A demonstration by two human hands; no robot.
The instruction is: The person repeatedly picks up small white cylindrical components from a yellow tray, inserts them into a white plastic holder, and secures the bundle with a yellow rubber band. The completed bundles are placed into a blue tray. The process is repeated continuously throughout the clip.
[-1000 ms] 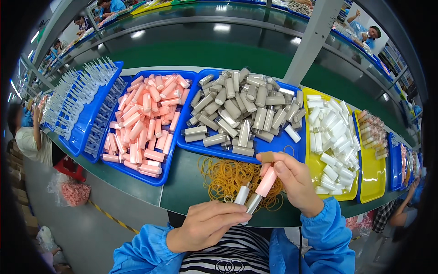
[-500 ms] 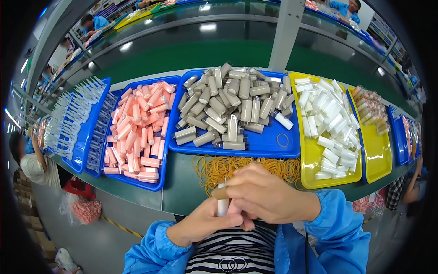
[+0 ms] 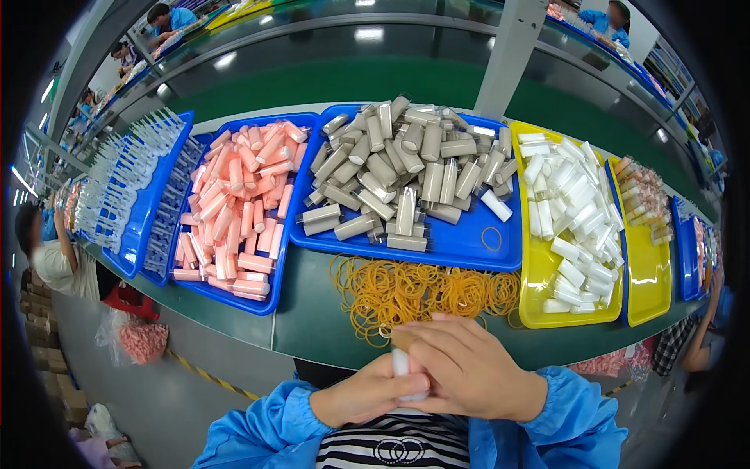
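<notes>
In front of my striped shirt, my left hand [image 3: 366,397] is closed around a small white stick-shaped piece [image 3: 401,366], its thumb lying across the lower part. My right hand [image 3: 480,374] bends over the piece from the right, fingers together and curled against the left hand; what they pinch is hidden. A tan cover [image 3: 404,338] shows on a fingertip of that hand. Just beyond both hands lies a loose heap of yellow rubber bands [image 3: 406,291] on the green table [image 3: 308,301].
A blue tray [image 3: 461,244] of grey pieces stands behind the bands. To its left are a blue tray [image 3: 238,303] of pink pieces and trays of clear parts [image 3: 125,187]. Yellow trays [image 3: 539,311] with white pieces [image 3: 574,211] and wrapped pieces [image 3: 642,191] stand right. Other people work nearby.
Both hands have drawn closer together, and the right fingers now lie flatter over the white piece. The whole view has shifted slightly.
</notes>
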